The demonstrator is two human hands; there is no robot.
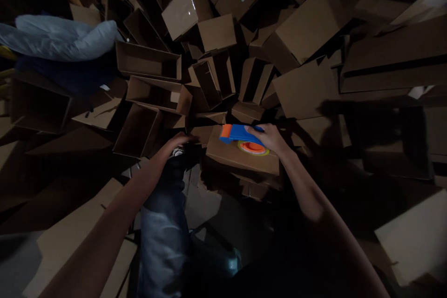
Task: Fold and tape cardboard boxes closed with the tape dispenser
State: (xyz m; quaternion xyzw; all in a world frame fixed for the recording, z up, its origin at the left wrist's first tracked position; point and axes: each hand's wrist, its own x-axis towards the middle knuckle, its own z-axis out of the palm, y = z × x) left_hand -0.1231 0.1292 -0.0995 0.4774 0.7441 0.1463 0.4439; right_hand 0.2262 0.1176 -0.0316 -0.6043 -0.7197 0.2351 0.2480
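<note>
In the middle of the head view a cardboard box [240, 160] lies in front of me with its top face up. Over that face my right hand [268, 138] grips a blue and orange tape dispenser [240, 132]. A roll of tape with an orange core [253, 147] is mounted on it, and its orange end points left. My left hand [182, 139] is at the box's left side, by a cardboard flap [203, 134]. Its fingers reach toward the flap but are dark, so whether they grip it is unclear.
Many open cardboard boxes [149, 63] are heaped ahead and to both sides. A pale blue puffy bundle [66, 39] rests on the pile at the left. Flat cardboard sheets [80, 242] lie at lower left, near my jeans-clad leg [162, 237]. Grey floor [202, 202] shows below the box.
</note>
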